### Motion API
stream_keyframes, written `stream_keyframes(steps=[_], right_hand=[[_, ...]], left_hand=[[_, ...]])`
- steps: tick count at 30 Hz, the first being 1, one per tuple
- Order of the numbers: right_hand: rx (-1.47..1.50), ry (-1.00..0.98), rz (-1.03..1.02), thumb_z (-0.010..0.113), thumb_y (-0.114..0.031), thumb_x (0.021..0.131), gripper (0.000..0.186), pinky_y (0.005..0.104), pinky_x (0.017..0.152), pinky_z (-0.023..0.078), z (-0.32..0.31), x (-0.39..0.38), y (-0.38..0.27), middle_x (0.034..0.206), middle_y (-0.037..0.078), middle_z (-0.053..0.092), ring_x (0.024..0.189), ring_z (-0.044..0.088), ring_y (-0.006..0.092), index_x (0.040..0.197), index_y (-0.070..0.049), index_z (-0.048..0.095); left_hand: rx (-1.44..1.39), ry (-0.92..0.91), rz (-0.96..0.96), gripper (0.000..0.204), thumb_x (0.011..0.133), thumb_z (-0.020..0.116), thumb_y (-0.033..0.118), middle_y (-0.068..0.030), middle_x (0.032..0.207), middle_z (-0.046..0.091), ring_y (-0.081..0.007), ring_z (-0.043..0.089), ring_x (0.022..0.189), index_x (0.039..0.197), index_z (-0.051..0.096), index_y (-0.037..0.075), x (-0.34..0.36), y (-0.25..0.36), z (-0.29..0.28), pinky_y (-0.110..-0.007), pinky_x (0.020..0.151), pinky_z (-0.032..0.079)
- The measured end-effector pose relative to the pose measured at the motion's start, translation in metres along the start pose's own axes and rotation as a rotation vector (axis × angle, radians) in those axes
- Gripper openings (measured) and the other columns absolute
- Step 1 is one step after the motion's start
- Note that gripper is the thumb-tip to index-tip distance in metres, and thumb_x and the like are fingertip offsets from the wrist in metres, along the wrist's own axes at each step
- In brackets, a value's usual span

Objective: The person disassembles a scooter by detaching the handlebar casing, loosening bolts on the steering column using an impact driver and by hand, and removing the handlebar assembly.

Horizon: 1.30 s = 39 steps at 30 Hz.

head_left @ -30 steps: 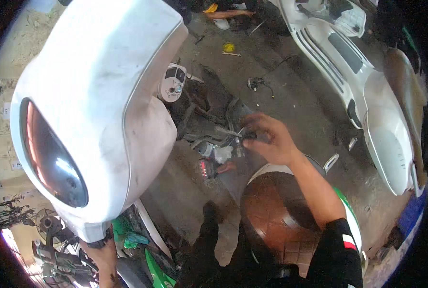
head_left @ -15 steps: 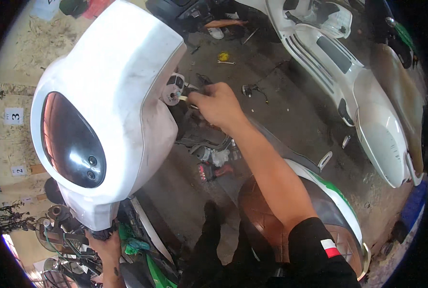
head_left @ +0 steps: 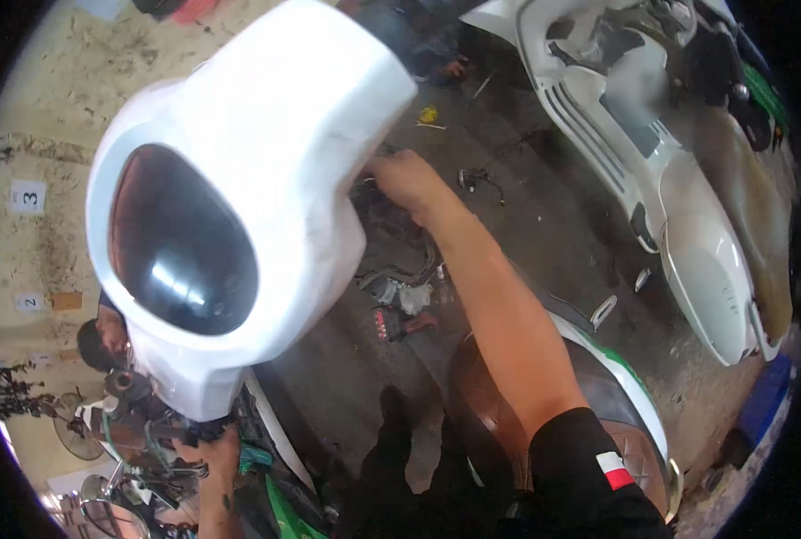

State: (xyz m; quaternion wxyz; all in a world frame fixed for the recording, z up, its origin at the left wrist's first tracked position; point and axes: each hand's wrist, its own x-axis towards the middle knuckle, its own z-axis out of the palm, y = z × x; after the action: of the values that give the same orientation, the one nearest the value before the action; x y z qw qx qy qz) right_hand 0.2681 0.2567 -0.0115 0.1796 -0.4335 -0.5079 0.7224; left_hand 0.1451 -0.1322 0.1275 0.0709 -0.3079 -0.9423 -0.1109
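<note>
Curved white plastic cover, upper left, was turned; work behind was hidden | right hand, upper centre: fingers could not be judged | left hand, lower left: fingers were curled round black fitting

A white card is hanging on the stained, pale wall, far left of the right hand and roughly level with it, showing one bold black numeral turned on its side. A smaller white card is hanging beyond and left of the left hand, also bearing a sideways numeral. Nearer the wearer than the right hand, a white-and-red patch is marking the black sleeve. Well right of that hand, a white panel is carrying tiny, illegible marks.
</note>
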Motion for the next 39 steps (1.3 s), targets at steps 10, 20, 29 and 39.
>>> stream_keyframes(steps=[10, 20, 29, 39], right_hand=[[-0.364, 0.532, -0.608, 0.063, -0.02, 0.08, 0.038, 0.0426, 0.086, 0.045, -0.025, 0.035, 0.082, 0.1, 0.026, 0.065, 0.098, 0.061, 0.0401, 0.104, 0.008, 0.061], [0.444, 0.749, -0.51, 0.053, -0.013, 0.091, 0.024, 0.0301, 0.077, 0.049, 0.054, -0.154, -0.005, 0.097, 0.012, 0.064, 0.087, 0.062, 0.0188, 0.106, 0.005, 0.06], [-0.413, 0.858, -0.458, 0.057, -0.012, 0.088, 0.014, 0.0277, 0.062, 0.046, 0.123, -0.283, 0.117, 0.083, 0.006, 0.061, 0.07, 0.058, 0.014, 0.094, 0.0, 0.062], [0.424, 0.87, 0.743, 0.06, -0.021, 0.087, 0.029, 0.0314, 0.062, 0.049, 0.41, -0.421, 0.313, 0.09, 0.01, 0.061, 0.075, 0.06, 0.0204, 0.107, -0.001, 0.057]], left_hand=[[-0.291, -0.181, 0.208, 0.052, 0.07, 0.072, 0.022, -0.0166, 0.108, 0.06, -0.0341, 0.06, 0.096, 0.115, 0.055, 0.004, 0.01, 0.021, -0.017, -0.043, 0.085, 0.048], [-0.611, -0.387, 0.398, 0.093, 0.062, 0.078, 0.022, -0.0179, 0.112, 0.045, -0.0382, 0.052, 0.104, 0.142, 0.031, 0.019, 0.026, -0.028, -0.015, -0.047, 0.079, 0.051], [-0.694, -1.054, 0.892, 0.096, 0.066, 0.079, 0.05, -0.033, 0.128, 0.039, -0.0453, 0.052, 0.109, 0.133, 0.035, -0.003, 0.098, -0.065, -0.004, -0.046, 0.092, 0.046], [-0.887, -1.909, 1.381, 0.06, 0.08, 0.071, 0.024, -0.0222, 0.1, 0.062, -0.0317, 0.062, 0.095, 0.128, 0.045, -0.002, 0.187, -0.041, 0.045, -0.04, 0.084, 0.049]])
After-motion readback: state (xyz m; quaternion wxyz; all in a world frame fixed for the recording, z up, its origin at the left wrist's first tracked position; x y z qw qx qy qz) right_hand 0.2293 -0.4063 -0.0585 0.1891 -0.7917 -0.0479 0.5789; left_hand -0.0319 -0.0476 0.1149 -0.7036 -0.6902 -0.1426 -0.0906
